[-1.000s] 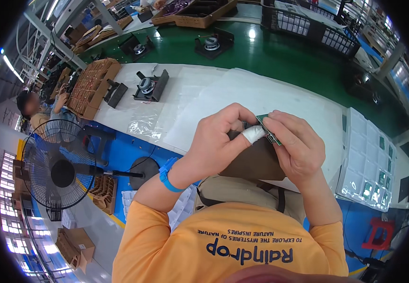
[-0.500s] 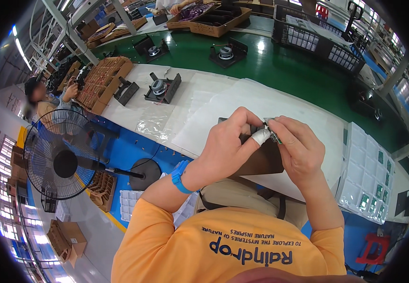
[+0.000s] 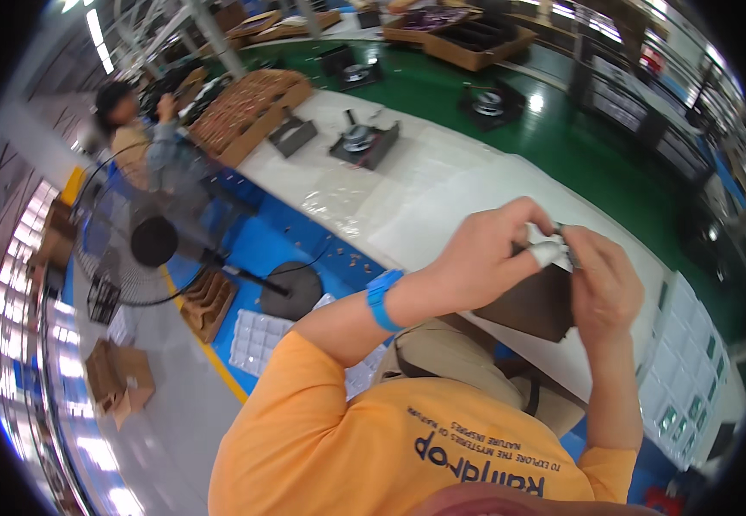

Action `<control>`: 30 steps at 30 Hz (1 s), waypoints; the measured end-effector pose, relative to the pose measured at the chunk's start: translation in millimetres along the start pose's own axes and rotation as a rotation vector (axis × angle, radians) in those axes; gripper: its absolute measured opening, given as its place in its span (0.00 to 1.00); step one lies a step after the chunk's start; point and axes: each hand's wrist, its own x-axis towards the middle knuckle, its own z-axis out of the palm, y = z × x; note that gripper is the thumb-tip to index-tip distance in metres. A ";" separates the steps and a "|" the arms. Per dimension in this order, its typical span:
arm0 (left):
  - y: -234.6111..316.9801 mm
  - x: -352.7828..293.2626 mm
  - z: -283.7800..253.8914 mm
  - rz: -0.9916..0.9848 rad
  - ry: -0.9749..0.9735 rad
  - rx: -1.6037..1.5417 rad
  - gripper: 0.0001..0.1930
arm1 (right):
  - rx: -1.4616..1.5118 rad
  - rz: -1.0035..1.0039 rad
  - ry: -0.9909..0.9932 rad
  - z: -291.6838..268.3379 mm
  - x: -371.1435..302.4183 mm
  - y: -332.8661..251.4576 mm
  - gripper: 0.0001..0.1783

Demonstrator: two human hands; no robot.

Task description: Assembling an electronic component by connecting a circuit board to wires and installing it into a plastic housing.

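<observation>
My right hand (image 3: 607, 279) pinches a small green circuit board (image 3: 573, 255), mostly hidden behind its fingers. My left hand (image 3: 498, 254) meets it there, thumb and forefinger closed at the board's edge. A white wrap (image 3: 548, 252) covers the left thumb tip. What the left fingertips grip is too small and blurred to make out. Under both hands a dark, box-like housing (image 3: 528, 303) rests at the near edge of the white-covered bench (image 3: 442, 202). A blue watch (image 3: 382, 299) is on my left wrist.
A white compartment tray (image 3: 683, 361) with green boards lies at right. Speaker units (image 3: 360, 139) in dark frames stand further along the bench and on the green conveyor (image 3: 429, 99). A floor fan (image 3: 154, 241) stands at left, near another person (image 3: 132, 129).
The view has turned, so the bench, fan and tray have shifted in the picture. Both hands stay together at the board above the dark housing, with no grip visibly released.
</observation>
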 end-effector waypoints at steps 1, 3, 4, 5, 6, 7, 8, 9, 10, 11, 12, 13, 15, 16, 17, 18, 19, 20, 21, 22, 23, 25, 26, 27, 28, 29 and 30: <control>1.3 3.3 -4.1 -0.023 0.026 0.025 0.13 | 0.041 -0.015 -0.002 -1.5 1.3 0.4 0.24; -1.9 10.5 -11.5 -0.137 -0.080 -0.177 0.15 | 0.063 0.135 -0.074 -6.3 5.4 3.8 0.23; -10.8 15.2 -13.8 -0.165 -0.091 -0.263 0.14 | 0.064 0.142 -0.084 -6.1 5.0 11.5 0.23; -22.0 18.6 -14.6 -0.203 -0.097 -0.360 0.13 | 0.065 0.154 -0.108 -4.5 4.7 19.6 0.23; -29.2 24.9 -19.0 -0.066 -0.074 -0.155 0.12 | 0.069 0.124 -0.132 -8.6 8.3 26.9 0.21; -35.2 27.1 -20.6 0.073 -0.069 0.022 0.11 | 0.031 0.161 -0.112 -10.7 6.5 30.0 0.19; -27.7 25.3 -26.1 -0.111 -0.112 -0.187 0.12 | 0.124 0.159 -0.106 -11.4 6.1 38.1 0.18; -17.1 23.9 -35.4 -0.293 -0.162 -0.395 0.14 | 0.162 0.097 -0.123 -9.6 3.0 48.1 0.20; -12.3 21.0 -34.6 -0.547 -0.186 -0.671 0.17 | 0.330 0.118 -0.061 1.1 -3.4 64.8 0.19; -35.6 16.2 -54.4 -0.392 -0.354 -0.688 0.19 | 0.518 0.114 0.021 14.3 -13.2 69.6 0.18; -28.3 5.7 -42.0 -0.473 -0.207 -0.570 0.20 | 0.565 0.203 0.038 22.7 -22.0 59.7 0.16; -17.8 0.1 -29.4 -0.536 -0.070 -0.438 0.21 | 0.601 0.283 0.078 26.6 -25.6 55.5 0.16; -28.8 2.7 -22.7 -0.633 -0.142 -0.641 0.20 | 0.556 0.212 0.164 23.0 -28.2 46.1 0.13; -31.3 0.4 -21.0 -0.757 -0.163 -0.801 0.19 | 0.533 0.199 0.172 20.6 -30.9 42.6 0.13; -32.0 0.7 -16.5 -0.762 -0.173 -0.806 0.19 | 0.525 0.208 0.171 18.8 -33.1 42.3 0.13; -32.5 2.7 -12.4 -0.787 -0.170 -0.782 0.20 | 0.488 0.162 0.191 18.3 -34.8 43.7 0.13; -32.2 0.7 -8.5 -0.823 -0.158 -0.759 0.22 | 0.462 0.120 0.204 17.8 -38.8 44.1 0.14; -33.9 0.9 -7.2 -0.841 -0.154 -0.762 0.22 | 0.466 0.116 0.201 17.1 -42.7 46.7 0.15; -36.8 3.4 -8.3 -0.855 -0.180 -0.725 0.24 | 0.479 0.137 0.191 16.3 -46.0 47.7 0.14; -38.6 5.8 -9.2 -0.871 -0.213 -0.687 0.28 | 0.505 0.128 0.209 16.8 -49.4 51.1 0.14; -27.8 9.8 -3.9 -0.897 -0.201 -0.689 0.28 | 0.543 0.117 0.222 20.0 -52.2 55.7 0.13; -3.7 22.0 15.5 -1.023 0.073 -0.613 0.23 | 0.606 0.130 0.255 17.7 -58.1 62.9 0.17; -18.4 19.8 3.4 -0.960 0.045 -0.758 0.21 | 0.640 0.149 0.281 21.1 -58.6 63.6 0.17; -31.9 14.4 -3.5 -0.820 -0.056 -0.827 0.19 | 0.673 0.166 0.310 24.7 -58.9 61.3 0.17; -63.7 13.7 -10.6 -0.533 -0.286 -1.196 0.18 | 0.729 0.115 0.331 34.5 -49.1 57.1 0.17; -61.3 31.3 7.4 -0.187 -0.590 -1.562 0.16 | 0.701 0.112 0.336 41.3 -54.5 64.8 0.17; -50.4 30.7 9.2 -0.478 -0.199 -0.955 0.15 | 1.141 0.195 0.515 53.5 -64.9 74.4 0.16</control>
